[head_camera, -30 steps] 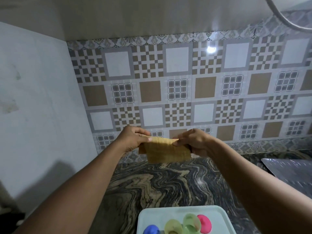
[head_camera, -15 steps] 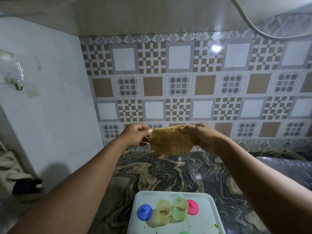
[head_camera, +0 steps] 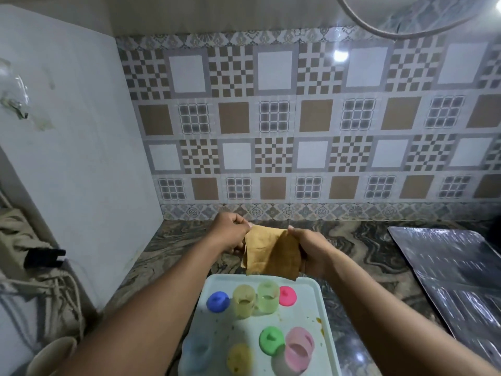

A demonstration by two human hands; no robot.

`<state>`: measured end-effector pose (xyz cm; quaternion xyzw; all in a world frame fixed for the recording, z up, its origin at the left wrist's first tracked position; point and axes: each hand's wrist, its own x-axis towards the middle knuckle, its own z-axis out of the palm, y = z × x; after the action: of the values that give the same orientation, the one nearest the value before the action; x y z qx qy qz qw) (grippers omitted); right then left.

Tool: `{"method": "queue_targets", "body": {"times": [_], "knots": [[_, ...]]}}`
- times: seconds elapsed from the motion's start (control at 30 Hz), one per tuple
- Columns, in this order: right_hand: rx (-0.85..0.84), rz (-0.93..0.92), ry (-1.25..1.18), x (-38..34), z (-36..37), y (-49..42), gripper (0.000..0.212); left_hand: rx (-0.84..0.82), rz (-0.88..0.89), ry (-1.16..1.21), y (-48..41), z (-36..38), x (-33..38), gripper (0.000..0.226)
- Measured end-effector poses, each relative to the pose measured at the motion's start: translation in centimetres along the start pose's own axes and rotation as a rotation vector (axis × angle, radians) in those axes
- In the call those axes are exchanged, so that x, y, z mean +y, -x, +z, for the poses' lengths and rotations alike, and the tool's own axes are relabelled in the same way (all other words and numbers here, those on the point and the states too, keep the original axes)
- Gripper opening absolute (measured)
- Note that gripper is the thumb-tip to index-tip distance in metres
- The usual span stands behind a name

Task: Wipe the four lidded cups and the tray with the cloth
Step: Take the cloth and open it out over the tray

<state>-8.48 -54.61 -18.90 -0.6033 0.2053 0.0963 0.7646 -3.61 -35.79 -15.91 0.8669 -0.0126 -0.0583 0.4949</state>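
Observation:
A tan cloth (head_camera: 271, 253) hangs between both hands above the far edge of the pale tray (head_camera: 311, 299). My left hand (head_camera: 230, 236) pinches its left top corner, my right hand (head_camera: 311, 251) grips its right side. On the tray stand two yellowish clear cups (head_camera: 244, 301) (head_camera: 267, 296), a pink cup (head_camera: 298, 348) and a bluish cup (head_camera: 199, 354), partly hidden by my left forearm. Loose lids lie among them: blue (head_camera: 217, 301), pink (head_camera: 287, 295), green (head_camera: 271, 340), yellow (head_camera: 240, 358). Orange smears (head_camera: 320, 324) mark the tray's right rim.
The tray sits on a dark swirled stone counter (head_camera: 184, 253) against a patterned tile wall. A shiny silver sheet (head_camera: 447, 267) lies on the counter to the right. A white panel (head_camera: 67, 158) bounds the left, with ropes and a beige bowl (head_camera: 51, 356) below it.
The view has tilted down, showing the whole tray. Both hands have lowered the cloth toward the tray's far edge, and the cloth now hangs more crumpled.

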Motion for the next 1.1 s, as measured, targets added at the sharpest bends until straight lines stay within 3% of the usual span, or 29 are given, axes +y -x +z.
{"method": "queue_targets", "body": {"times": [0.13, 0.33, 0.5, 0.6, 0.7, 0.87, 0.97, 1.03, 1.1], "knots": [[-0.101, 0.039, -0.057, 1.8, 0.4, 0.4, 0.039, -0.057, -0.055, 0.066, 1.6, 1.8, 0.6, 0.012], [-0.28, 0.001, -0.154, 2.6, 0.7, 1.9, 0.028, 0.053, -0.189, 0.279, 1.8, 1.6, 0.3, 0.012], [-0.053, 0.006, -0.242, 3.0, 1.2, 1.5, 0.039, 0.106, -0.258, 0.418, 2.0, 0.9, -0.2, 0.011], [0.001, -0.013, -0.228, 2.9, 1.5, 1.6, 0.02, 0.104, -0.258, 0.438, 2.2, 1.1, 0.0, 0.009], [-0.025, -0.06, -0.125, 2.6, 2.0, 1.8, 0.03, 0.025, -0.231, 0.355, 2.4, 1.5, 0.5, 0.015], [-0.132, 0.045, -0.314, 2.8, 2.8, 1.4, 0.043, -0.189, -0.193, 0.331, 3.1, 1.9, 2.0, 0.027], [-0.17, 0.089, -0.398, 3.6, 2.7, 0.9, 0.051, -0.102, -0.11, 0.251, 2.4, 1.4, 1.7, 0.02], [-0.216, 0.091, -0.358, 3.9, 2.8, 1.1, 0.046, 0.035, -0.002, 0.041, 1.6, 0.5, 0.9, 0.012], [-0.181, 0.107, -0.291, 4.1, 2.7, 0.7, 0.036, -0.019, 0.058, -0.139, 1.0, -0.8, -0.1, 0.01]]}}
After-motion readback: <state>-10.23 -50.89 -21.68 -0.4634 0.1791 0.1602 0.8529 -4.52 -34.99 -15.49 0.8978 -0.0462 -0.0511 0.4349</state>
